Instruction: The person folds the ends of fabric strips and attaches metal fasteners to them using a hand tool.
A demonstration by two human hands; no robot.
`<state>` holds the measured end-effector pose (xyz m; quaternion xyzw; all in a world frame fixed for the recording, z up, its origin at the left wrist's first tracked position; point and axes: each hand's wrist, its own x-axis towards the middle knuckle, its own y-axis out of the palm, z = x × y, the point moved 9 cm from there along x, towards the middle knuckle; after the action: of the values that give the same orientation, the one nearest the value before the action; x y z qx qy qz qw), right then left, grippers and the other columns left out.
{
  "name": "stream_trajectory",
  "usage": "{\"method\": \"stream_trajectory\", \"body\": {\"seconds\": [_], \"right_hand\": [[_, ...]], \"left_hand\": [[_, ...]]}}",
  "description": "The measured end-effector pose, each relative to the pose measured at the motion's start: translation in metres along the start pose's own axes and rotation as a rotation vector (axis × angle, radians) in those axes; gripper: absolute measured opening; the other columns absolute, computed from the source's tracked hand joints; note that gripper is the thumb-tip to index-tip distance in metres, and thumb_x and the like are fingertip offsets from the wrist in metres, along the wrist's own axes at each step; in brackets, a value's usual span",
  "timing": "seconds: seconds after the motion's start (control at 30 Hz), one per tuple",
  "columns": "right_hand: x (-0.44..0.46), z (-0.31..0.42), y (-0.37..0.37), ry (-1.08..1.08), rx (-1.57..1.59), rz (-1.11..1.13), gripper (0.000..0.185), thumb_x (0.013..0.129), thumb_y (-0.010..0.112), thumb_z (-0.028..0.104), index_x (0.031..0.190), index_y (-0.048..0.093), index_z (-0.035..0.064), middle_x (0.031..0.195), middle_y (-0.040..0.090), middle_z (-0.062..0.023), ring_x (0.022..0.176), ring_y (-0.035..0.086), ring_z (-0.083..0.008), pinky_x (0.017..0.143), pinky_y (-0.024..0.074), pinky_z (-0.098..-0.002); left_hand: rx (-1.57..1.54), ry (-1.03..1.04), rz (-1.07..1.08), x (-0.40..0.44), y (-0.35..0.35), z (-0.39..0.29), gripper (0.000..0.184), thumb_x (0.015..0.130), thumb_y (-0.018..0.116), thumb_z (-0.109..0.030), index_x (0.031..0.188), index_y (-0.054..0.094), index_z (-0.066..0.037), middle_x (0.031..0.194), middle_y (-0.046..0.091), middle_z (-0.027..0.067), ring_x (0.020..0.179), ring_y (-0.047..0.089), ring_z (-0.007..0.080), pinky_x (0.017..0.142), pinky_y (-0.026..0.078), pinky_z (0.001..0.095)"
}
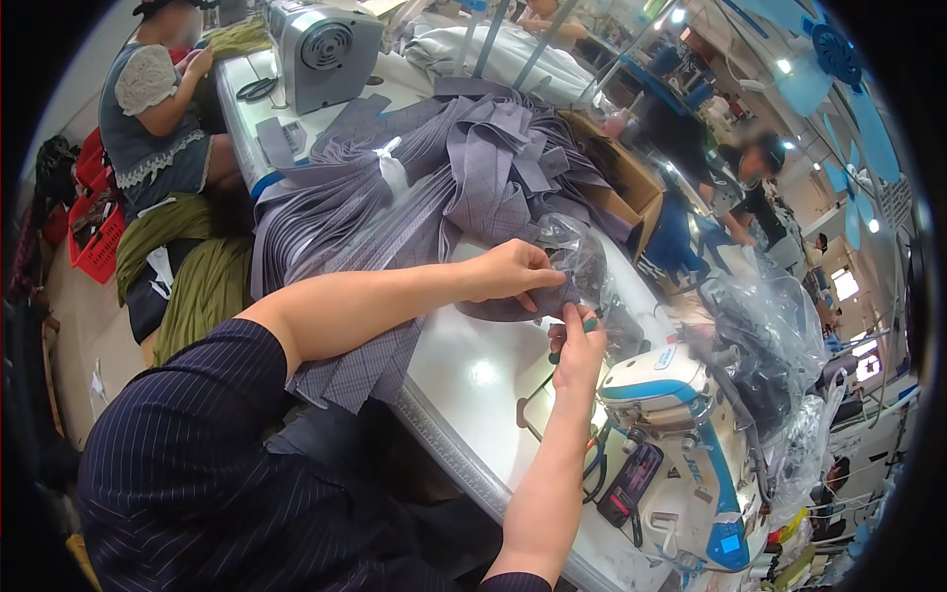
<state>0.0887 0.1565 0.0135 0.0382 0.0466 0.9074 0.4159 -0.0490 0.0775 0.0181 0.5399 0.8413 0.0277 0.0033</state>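
Note:
Before me, both hands hold a grey checked fabric piece (508, 308) over the white table. My left hand (518, 274) is closed, its fingertips pinching the cloth from above. Thumb and fingers of my right hand (580, 345) grip the cloth's edge at the right. A small green-handled tool (590, 324) shows between the right hand's fingers; its kind is mostly hidden. Just behind the hands lies a clear plastic bag (572, 247). A large heap of grey checked fabric strips (335, 222), partly bound with a white tie (392, 170), spreads to the left.
A white and blue sewing machine (656, 380) stands right of my hands, near a dark phone-like object (631, 483). Behind the fabric are a cardboard box (631, 183) and a grey machine head (326, 49). Co-workers sit at the upper left and right. Olive cloth (202, 286) hangs at left.

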Motion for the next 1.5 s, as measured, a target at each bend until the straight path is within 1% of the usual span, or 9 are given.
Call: {"method": "stream_trajectory", "body": {"seconds": [0.4,0.47,0.8,0.97,1.03,1.13,1.27,1.43,1.5], "right_hand": [[-0.001,0.000,0.001,0.000,0.044,0.026,0.017,0.096,0.060,0.019,0.091,0.058,0.0030,0.064,0.057,-0.0016,0.051,0.050,-0.0068,0.045,0.0333,-0.0203],[0.000,-0.005,0.001,0.033,0.044,0.078,0.017,0.095,0.061,0.019,0.097,0.058,0.0028,0.079,0.061,-0.0035,0.060,0.055,-0.0098,0.048,0.0372,-0.0222],[-0.003,0.004,0.004,0.020,0.027,0.049,0.017,0.096,0.060,0.018,0.102,0.059,0.0031,0.081,0.060,-0.0028,0.061,0.056,-0.0094,0.048,0.0373,-0.0215],[-0.012,0.041,0.001,-0.299,-0.221,-0.072,0.020,0.096,0.057,0.012,0.114,0.060,0.0029,0.091,0.063,-0.0053,0.063,0.056,-0.0082,0.053,0.0418,-0.0222],[-0.017,0.057,0.005,-0.435,-0.444,-0.095,0.027,0.092,0.058,0.004,0.118,0.060,0.0019,0.102,0.063,-0.0100,0.073,0.062,-0.0159,0.065,0.0500,-0.0292],[-0.025,0.071,0.014,-0.669,-0.658,-0.109,0.028,0.088,0.060,0.000,0.115,0.061,0.0019,0.105,0.064,-0.0120,0.087,0.065,-0.0249,0.076,0.0510,-0.0344],[-0.015,0.049,0.014,-0.447,-0.668,-0.025,0.027,0.085,0.063,-0.001,0.112,0.063,0.0015,0.105,0.065,-0.0113,0.094,0.064,-0.0294,0.084,0.0494,-0.0370],[-0.010,0.047,-0.002,-0.435,-0.541,-0.149,0.023,0.087,0.061,0.000,0.110,0.064,0.0012,0.103,0.066,-0.0123,0.092,0.064,-0.0195,0.072,0.0520,-0.0328],[-0.010,0.046,-0.010,-0.407,-0.525,-0.222,0.024,0.087,0.062,0.001,0.110,0.063,0.0005,0.103,0.066,-0.0135,0.091,0.064,-0.0218,0.075,0.0518,-0.0344]], "left_hand": [[0.079,0.043,0.042,-0.006,0.004,-0.007,0.025,0.091,0.068,-0.021,0.094,0.064,0.003,0.084,0.065,0.0061,0.067,0.068,0.0137,0.056,0.052,0.0235],[0.111,0.071,0.043,-0.007,0.005,-0.012,0.025,0.091,0.068,-0.021,0.093,0.064,0.004,0.083,0.065,0.0064,0.067,0.068,0.0138,0.056,0.052,0.0241],[0.229,0.125,-0.034,-0.013,0.004,-0.022,0.024,0.094,0.065,-0.019,0.087,0.060,0.004,0.076,0.062,0.0029,0.067,0.061,0.0079,0.058,0.054,0.0247],[0.313,0.181,-0.125,-0.016,0.000,-0.025,0.025,0.093,0.066,-0.020,0.086,0.062,0.003,0.072,0.063,0.0030,0.063,0.060,0.0086,0.055,0.052,0.0247],[0.524,0.293,-0.191,-0.023,0.002,-0.040,0.023,0.090,0.069,-0.020,0.087,0.064,0.002,0.068,0.063,0.0064,0.060,0.060,0.0123,0.054,0.049,0.0292],[0.613,0.397,-0.220,-0.027,0.005,-0.049,0.022,0.085,0.071,-0.020,0.088,0.065,0.001,0.068,0.064,0.0133,0.059,0.062,0.0246,0.057,0.046,0.0363],[0.699,0.432,-0.190,-0.030,0.010,-0.049,0.020,0.083,0.072,-0.018,0.088,0.065,0.000,0.074,0.066,0.0154,0.065,0.064,0.0306,0.060,0.048,0.0382],[0.780,0.591,-0.178,-0.032,0.012,-0.058,0.018,0.080,0.071,-0.015,0.088,0.065,-0.001,0.081,0.066,0.0151,0.075,0.065,0.0331,0.068,0.051,0.0411],[0.838,0.641,-0.221,-0.030,0.008,-0.057,0.014,0.079,0.067,-0.012,0.088,0.064,-0.002,0.085,0.066,0.0138,0.084,0.065,0.0346,0.074,0.051,0.0436]]}}
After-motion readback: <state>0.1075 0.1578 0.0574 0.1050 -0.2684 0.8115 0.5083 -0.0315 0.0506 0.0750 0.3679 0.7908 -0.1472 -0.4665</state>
